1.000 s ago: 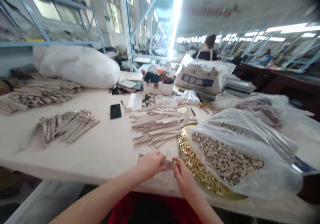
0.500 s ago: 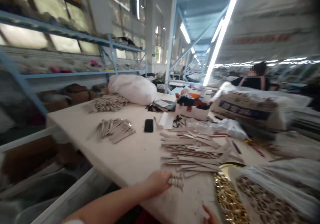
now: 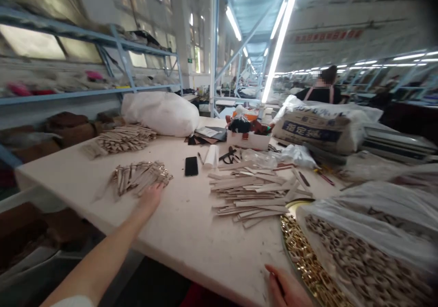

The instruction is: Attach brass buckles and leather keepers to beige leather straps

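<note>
Head cam, remote feed: at a pale worktable (image 3: 205, 247), the left hand (image 3: 149, 202) stretches out to a fanned pile of tan strips (image 3: 132, 178), gold bits glinting at the pile's R end. Its fingertips are bent at the near edge; from my end I can't tell how far they're open or if they've hold of anything. The right hand (image 3: 287, 288), cut off by the bottom edge, has its fingers loosely apart, nothing visible in them, just beside the gold fittings (image 3: 304, 257) & the clear plastic bag (image 3: 386, 197) w/ beige loops (image 3: 356, 252). Loose strips (image 3: 253, 193) lie mid-table, phone (image 3: 191, 166) between them & the fanned pile.

Risks, as I judge it: a sleeve or knuckle dragging back over the fanned pile could splay it, b/c the pcs look loosely stacked. A knock from the right hand could spill fittings, as they're heaped close by; the bag, slumped & open-looking, might shed loops if snagged.

Vs. approx. half a sec ago: the left hand was near the loose strips, gripping a short banded pc; now it's at the fanned pile, & I can't pick that pc out. The right hand is still low by the fittings, more of it in shot. View's swung a bit, too.
</note>
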